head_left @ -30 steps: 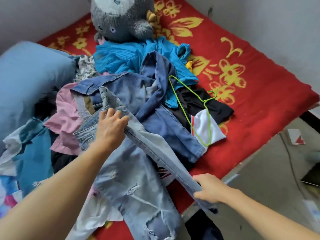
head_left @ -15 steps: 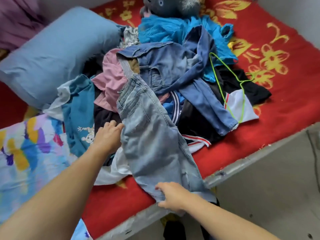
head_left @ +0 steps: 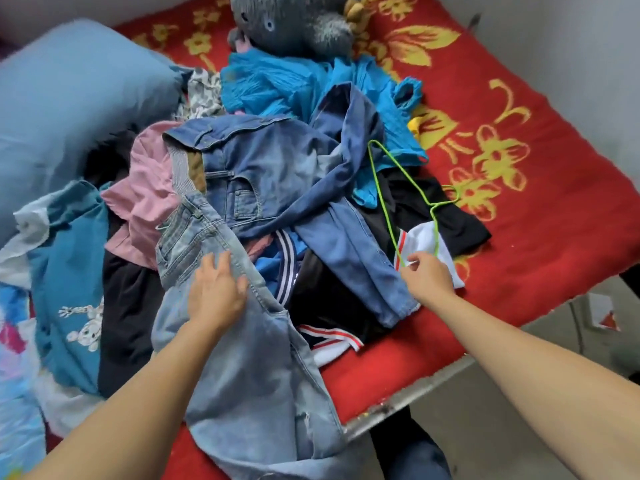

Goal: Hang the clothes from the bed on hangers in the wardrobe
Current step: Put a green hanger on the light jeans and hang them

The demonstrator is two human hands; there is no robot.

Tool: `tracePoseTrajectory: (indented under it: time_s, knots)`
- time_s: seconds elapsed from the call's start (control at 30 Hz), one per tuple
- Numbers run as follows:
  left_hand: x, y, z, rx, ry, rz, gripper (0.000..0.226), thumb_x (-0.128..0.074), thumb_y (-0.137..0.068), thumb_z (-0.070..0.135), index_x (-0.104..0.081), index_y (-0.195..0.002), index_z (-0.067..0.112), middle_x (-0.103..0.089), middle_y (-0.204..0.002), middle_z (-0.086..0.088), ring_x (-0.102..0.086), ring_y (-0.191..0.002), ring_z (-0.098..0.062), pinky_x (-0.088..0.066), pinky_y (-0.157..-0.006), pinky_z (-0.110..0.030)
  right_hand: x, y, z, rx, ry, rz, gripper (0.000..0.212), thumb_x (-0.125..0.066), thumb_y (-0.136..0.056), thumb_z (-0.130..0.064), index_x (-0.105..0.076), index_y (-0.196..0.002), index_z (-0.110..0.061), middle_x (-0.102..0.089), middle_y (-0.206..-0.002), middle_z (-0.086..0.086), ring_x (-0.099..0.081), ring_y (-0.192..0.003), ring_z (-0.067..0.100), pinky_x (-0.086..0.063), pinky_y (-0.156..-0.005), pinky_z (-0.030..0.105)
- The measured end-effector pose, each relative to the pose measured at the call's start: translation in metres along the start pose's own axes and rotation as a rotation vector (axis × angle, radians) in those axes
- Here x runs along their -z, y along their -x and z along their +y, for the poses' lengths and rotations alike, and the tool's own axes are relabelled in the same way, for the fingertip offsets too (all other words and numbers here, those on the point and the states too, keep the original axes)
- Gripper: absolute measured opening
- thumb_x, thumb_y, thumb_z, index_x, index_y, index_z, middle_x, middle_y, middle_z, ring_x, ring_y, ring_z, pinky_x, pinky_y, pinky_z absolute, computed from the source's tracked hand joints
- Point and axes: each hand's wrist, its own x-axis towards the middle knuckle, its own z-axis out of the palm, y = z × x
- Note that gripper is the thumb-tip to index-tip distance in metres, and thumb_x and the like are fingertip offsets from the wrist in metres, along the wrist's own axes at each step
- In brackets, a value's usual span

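A left hand (head_left: pixel 216 292) rests flat, fingers spread, on pale jeans (head_left: pixel 242 358) draped over the bed (head_left: pixel 519 237) edge. To its right, the right hand (head_left: pixel 427 277) pinches a green hanger (head_left: pixel 384 202) lying on the clothes pile.

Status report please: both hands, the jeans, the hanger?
Left hand flat on light jeans. Right hand pinching green hanger atop the pile. Nothing blocking.

Bed (head_left: pixel 554 209): red cover, yellow flowers. On it: heap of clothes (head_left: pixel 277 188), blue pillow (head_left: pixel 69 109) at left, grey plush toy (head_left: pixel 294 26) at far end.
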Motion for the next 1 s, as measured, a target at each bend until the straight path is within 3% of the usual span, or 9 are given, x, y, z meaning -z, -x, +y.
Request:
tracePoseTrajectory:
  time_s: [0.2,0.33,0.4,0.5,0.6,0.77,0.9,1.0]
  knots:
    - [-0.071,-0.054,0.056,0.297,-0.061,-0.071,0.078,-0.059,-0.086,0.043,-0.024,-0.143,0.003,-0.029,-0.142,-0.030,-0.033,-0.127,-0.047,-0.033,-0.104,-0.052,0.013,-0.135,0.020,-0.201,-0.075,0.020,0.049,-0.060,-0.087,-0.025,-0.048,-0.129,-0.001,-0.055,-0.131,0.021,-0.051,-0.121,0.037,-0.042,-0.094,0.037]
    - [-0.090,-0.057,0.066,0.332,-0.143,-0.040,0.087,-0.060,-0.084,0.046,-0.020,-0.146,0.000,-0.030,-0.141,-0.030,-0.031,-0.128,-0.045,-0.031,-0.104,-0.053,0.006,-0.179,0.012,-0.336,-0.209,0.026,0.064,-0.062,-0.086,-0.038,-0.041,-0.136,-0.005,-0.051,-0.136,0.017,-0.048,-0.125,0.035,-0.040,-0.096,0.038]
    - [-0.090,-0.057,0.062,0.318,-0.153,-0.043,0.088,-0.058,-0.085,0.047,-0.019,-0.148,0.001,-0.028,-0.143,-0.029,-0.029,-0.130,-0.043,-0.029,-0.106,-0.053,0.007,-0.192,0.003,-0.346,-0.281,0.072,0.059,-0.058,-0.087,-0.049,-0.053,-0.126,-0.005,-0.058,-0.122,0.016,-0.054,-0.117,0.034,-0.040,-0.090,0.037]
    - [-0.084,-0.056,0.061,0.303,-0.128,-0.080,0.087,-0.057,-0.086,0.049,-0.018,-0.149,0.004,-0.026,-0.146,-0.026,-0.028,-0.132,-0.040,-0.029,-0.107,-0.050,0.018,-0.195,-0.025,-0.303,-0.483,0.175,0.045,-0.051,-0.091,-0.052,-0.064,-0.086,-0.009,-0.059,-0.086,0.005,-0.054,-0.085,0.025,-0.035,-0.073,0.029]
    - [-0.071,-0.054,0.059,0.303,-0.080,-0.154,0.086,-0.056,-0.088,0.049,-0.014,-0.151,0.008,-0.020,-0.152,-0.022,-0.024,-0.138,-0.036,-0.026,-0.110,-0.046,0.036,-0.176,-0.061,-0.071,-0.594,0.292,0.040,-0.051,-0.095,-0.044,-0.063,-0.066,-0.019,-0.056,-0.067,-0.005,-0.054,-0.075,0.018,-0.038,-0.071,0.031]
    - [-0.031,-0.049,0.044,0.273,0.130,-0.235,0.066,-0.058,-0.091,0.034,-0.030,-0.148,0.015,-0.028,-0.151,-0.016,-0.031,-0.137,-0.034,-0.027,-0.110,-0.040,0.067,-0.121,-0.136,0.454,-0.554,0.340,0.040,-0.049,-0.095,-0.044,-0.072,-0.083,-0.013,-0.060,-0.068,-0.007,-0.056,-0.072,0.010,-0.042,-0.071,0.032]
    - [0.008,-0.038,0.008,0.310,0.259,-0.086,0.047,-0.056,-0.091,0.023,-0.048,-0.136,0.011,-0.048,-0.135,-0.011,-0.049,-0.122,-0.030,-0.039,-0.102,-0.041,0.054,-0.066,-0.209,0.796,-0.487,0.241,0.032,-0.052,-0.094,-0.042,-0.074,-0.099,-0.020,-0.068,-0.079,-0.010,-0.062,-0.073,0.008,-0.048,-0.069,0.033]
    - [0.033,-0.030,-0.034,0.370,0.286,0.048,0.035,-0.057,-0.091,0.020,-0.058,-0.124,0.009,-0.057,-0.126,-0.011,-0.055,-0.113,-0.029,-0.044,-0.095,-0.039,0.020,-0.025,-0.252,1.135,-0.286,0.205,0.027,-0.053,-0.093,-0.038,-0.074,-0.100,-0.022,-0.065,-0.076,-0.006,-0.062,-0.068,0.017,-0.045,-0.056,0.031]
